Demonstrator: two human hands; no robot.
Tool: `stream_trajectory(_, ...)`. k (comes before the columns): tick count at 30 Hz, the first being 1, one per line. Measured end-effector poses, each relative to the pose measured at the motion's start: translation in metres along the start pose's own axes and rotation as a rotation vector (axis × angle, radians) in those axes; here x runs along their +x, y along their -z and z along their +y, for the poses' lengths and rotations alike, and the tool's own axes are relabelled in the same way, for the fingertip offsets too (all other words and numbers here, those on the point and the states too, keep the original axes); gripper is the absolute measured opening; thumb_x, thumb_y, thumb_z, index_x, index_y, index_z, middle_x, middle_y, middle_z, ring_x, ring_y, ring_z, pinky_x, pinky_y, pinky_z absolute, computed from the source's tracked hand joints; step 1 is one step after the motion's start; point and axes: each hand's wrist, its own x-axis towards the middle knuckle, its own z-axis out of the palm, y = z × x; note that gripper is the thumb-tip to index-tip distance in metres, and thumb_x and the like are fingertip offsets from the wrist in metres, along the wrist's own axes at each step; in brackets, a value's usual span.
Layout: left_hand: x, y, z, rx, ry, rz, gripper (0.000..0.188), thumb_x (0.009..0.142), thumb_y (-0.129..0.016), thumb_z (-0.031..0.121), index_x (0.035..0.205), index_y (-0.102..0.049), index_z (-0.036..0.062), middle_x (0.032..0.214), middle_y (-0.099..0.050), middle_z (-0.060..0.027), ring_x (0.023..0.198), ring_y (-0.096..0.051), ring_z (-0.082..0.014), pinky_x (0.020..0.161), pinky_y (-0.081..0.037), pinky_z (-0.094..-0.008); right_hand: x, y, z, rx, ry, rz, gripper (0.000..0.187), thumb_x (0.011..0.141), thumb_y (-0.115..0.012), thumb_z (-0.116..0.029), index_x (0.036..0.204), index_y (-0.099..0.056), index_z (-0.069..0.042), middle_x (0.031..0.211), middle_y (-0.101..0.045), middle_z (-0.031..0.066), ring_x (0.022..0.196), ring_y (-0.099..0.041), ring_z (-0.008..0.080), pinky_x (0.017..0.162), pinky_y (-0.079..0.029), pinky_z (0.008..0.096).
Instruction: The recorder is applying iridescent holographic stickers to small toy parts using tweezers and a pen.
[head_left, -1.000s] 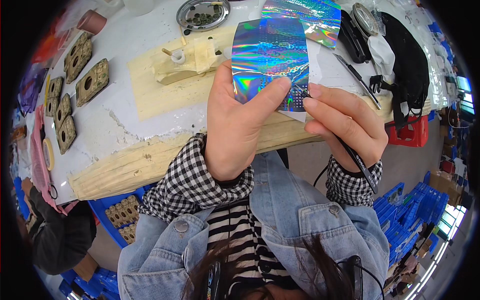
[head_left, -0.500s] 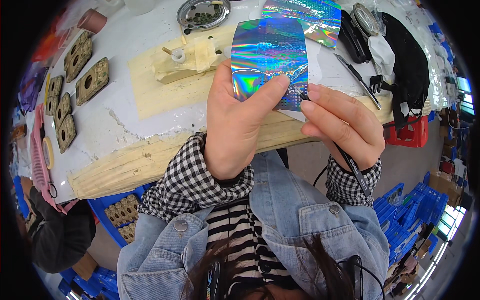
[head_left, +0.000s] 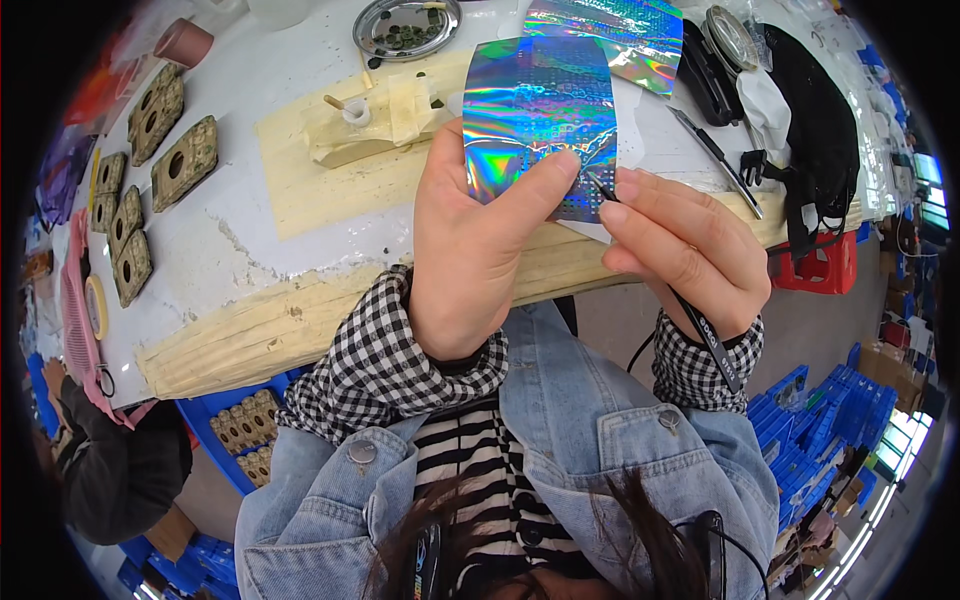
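Note:
My left hand [head_left: 475, 230] grips a shiny blue holographic sheet [head_left: 540, 95] by its lower left part, thumb pressed on its face. Rows of tiny shapes cover the sheet. Black tweezers [head_left: 705, 335] are pinched in my right hand [head_left: 690, 235], their tips meeting the sheet's lower right area beside my left thumb. Whether the tips hold one of the tiny pieces is too small to tell. A second holographic sheet [head_left: 640, 45] lies on the table just behind the first.
On the left lie several camouflage-patterned cases [head_left: 186, 162]. A taped block [head_left: 370, 130] with a small white ring stands mid-table, before a round metal tray [head_left: 405, 45] of dark green bits. At right are a pen-like knife [head_left: 715, 150] and a black bag [head_left: 815, 120]. A co-worker's dark sleeve [head_left: 130, 470] shows lower left.
The tweezers' tips have shifted very slightly on the sheet. Both hands and the sheet stay almost in place.

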Motion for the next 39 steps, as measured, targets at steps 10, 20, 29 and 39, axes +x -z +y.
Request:
stream_trajectory(10, 0.001, 0.002, -0.001, 0.016, 0.002, 0.004, 0.030, 0.087, -0.065, 0.000, 0.113, -0.050, -0.0010, 0.106, -0.064, -0.0100, 0.093, -0.063, -0.0138, 0.083, -0.052, -0.0285, 0.000, 0.000, 0.002, 0.004, 0.016, -0.003, 0.030, 0.067, -0.078, -0.011, 0.095, -0.071, 0.000, 0.092, -0.066, 0.0109, 0.083, -0.068, 0.0268, 0.070, -0.059, 0.0340)
stream_trajectory(20, 0.000, 0.000, -0.002, -0.022, -0.018, 0.023, 0.032, 0.087, -0.065, 0.001, 0.115, -0.050, 0.0006, 0.107, -0.064, -0.0090, 0.093, -0.063, -0.0138, 0.082, -0.052, -0.0288, -0.009, 0.025, 0.002, -0.037, -0.163, 0.031, 0.027, 0.070, -0.076, -0.014, 0.095, -0.072, -0.003, 0.091, -0.068, 0.0105, 0.084, -0.068, 0.0253, 0.077, -0.057, 0.0367)
stream_trajectory(29, 0.000, -0.001, -0.001, 0.005, -0.007, 0.047, 0.030, 0.088, -0.065, 0.004, 0.115, -0.050, 0.0028, 0.106, -0.065, -0.0075, 0.090, -0.063, -0.0131, 0.077, -0.052, -0.0278, -0.020, 0.015, 0.029, -0.221, -0.143, -0.155, 0.023, 0.068, -0.077, -0.015, 0.089, -0.072, -0.009, 0.086, -0.069, 0.0037, 0.086, -0.065, 0.0215, 0.083, -0.054, 0.0397)
stream_trajectory(39, 0.000, 0.002, -0.002, -0.012, -0.017, 0.017, 0.031, 0.089, -0.064, 0.002, 0.116, -0.049, 0.0023, 0.107, -0.064, -0.0080, 0.093, -0.063, -0.0136, 0.079, -0.053, -0.0280, -0.018, 0.013, 0.029, -0.221, -0.146, -0.187, 0.022, 0.068, -0.078, -0.016, 0.089, -0.072, -0.009, 0.085, -0.068, 0.0024, 0.085, -0.064, 0.0199, 0.084, -0.054, 0.0395)
